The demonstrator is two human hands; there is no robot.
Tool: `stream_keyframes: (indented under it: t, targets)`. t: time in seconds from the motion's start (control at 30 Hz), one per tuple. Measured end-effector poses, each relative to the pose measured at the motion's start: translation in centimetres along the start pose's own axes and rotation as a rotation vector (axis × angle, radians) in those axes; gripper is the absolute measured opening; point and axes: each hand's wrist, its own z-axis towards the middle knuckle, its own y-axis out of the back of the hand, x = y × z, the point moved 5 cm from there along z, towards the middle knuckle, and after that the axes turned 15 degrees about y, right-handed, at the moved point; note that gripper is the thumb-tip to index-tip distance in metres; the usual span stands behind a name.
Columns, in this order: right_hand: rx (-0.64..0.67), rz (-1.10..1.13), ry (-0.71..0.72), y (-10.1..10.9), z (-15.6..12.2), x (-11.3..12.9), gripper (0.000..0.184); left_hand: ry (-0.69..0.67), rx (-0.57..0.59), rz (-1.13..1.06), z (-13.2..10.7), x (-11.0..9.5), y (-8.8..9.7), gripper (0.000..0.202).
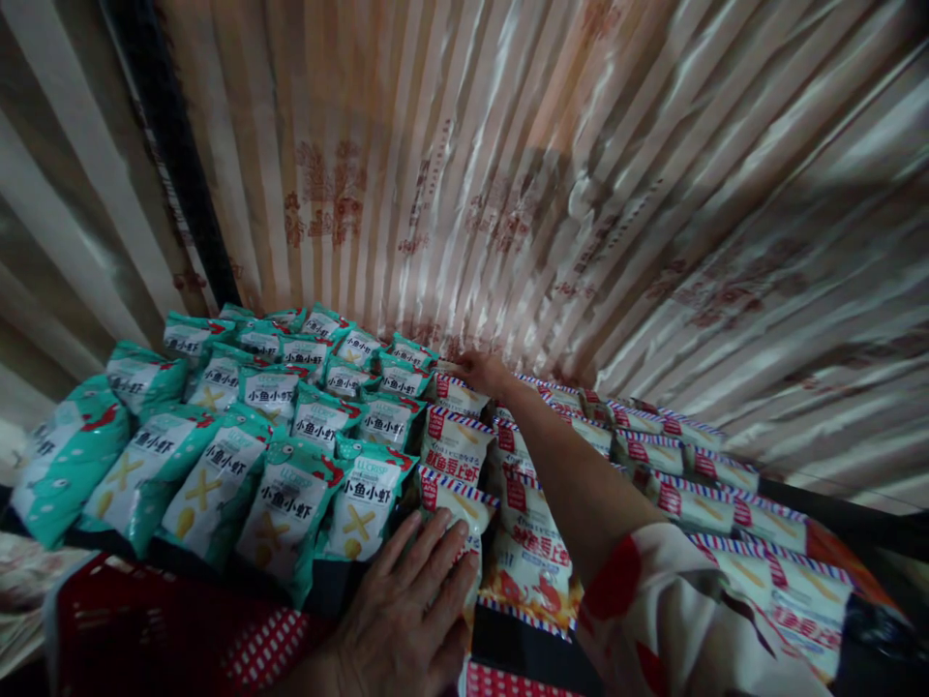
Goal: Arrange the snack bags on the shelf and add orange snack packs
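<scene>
My left hand (410,605) lies with its fingers stretched out on the front of a white snack bag (461,499) with a blue-and-red striped edge. Toward the back of the same column reaches my right hand (480,373), small and dim, its fingers curled at the top edge of another striped snack bag (459,395). More striped bags (533,552) stand under and beside my right forearm, which hides some of them. To the left, close to my left fingers, are several rows of teal-and-white snack bags (369,499), leaning backward.
Behind the bags hangs a pleated, shiny sheet (406,194) with red print. A dark upright post (181,155) stands at the back left. Red perforated plastic (268,639) shows below the dark shelf edge (519,644). More striped bags (733,518) fill the right side.
</scene>
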Motion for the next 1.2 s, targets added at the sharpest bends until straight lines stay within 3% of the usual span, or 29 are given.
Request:
stream_keyframes:
  t: [0.23, 0.4, 0.47, 0.63, 0.9, 1.2]
  targets:
    - [-0.057, 0.104, 0.041, 1.8, -1.3, 0.3, 0.027, 0.036, 0.02, -0.02, -0.1, 0.0, -0.1, 0.041]
    - [0.019, 0.472, 0.114, 3.2, -3.7, 1.5, 0.027, 0.052, 0.026, -0.03, -0.4, 0.0, -0.2, 0.042]
    - [0.08, 0.511, 0.152, 3.6, -4.4, 2.3, 0.026, 0.047, 0.033, -0.028, -0.5, 0.0, -0.3, 0.043]
    - [0.223, 0.327, 0.196, 3.8, -4.7, 3.5, 0.033, 0.051, 0.046, -0.022, -0.6, 0.0, -0.4, 0.045]
    - [0.107, -0.019, 0.124, 2.8, -3.6, 3.5, 0.021, 0.047, 0.037, -0.023, -0.4, 0.0, -0.2, 0.043]
    - [0.004, -0.093, 0.017, 2.9, -4.5, 4.4, 0.023, 0.02, 0.006, -0.017, -0.2, 0.1, 0.4, 0.04]
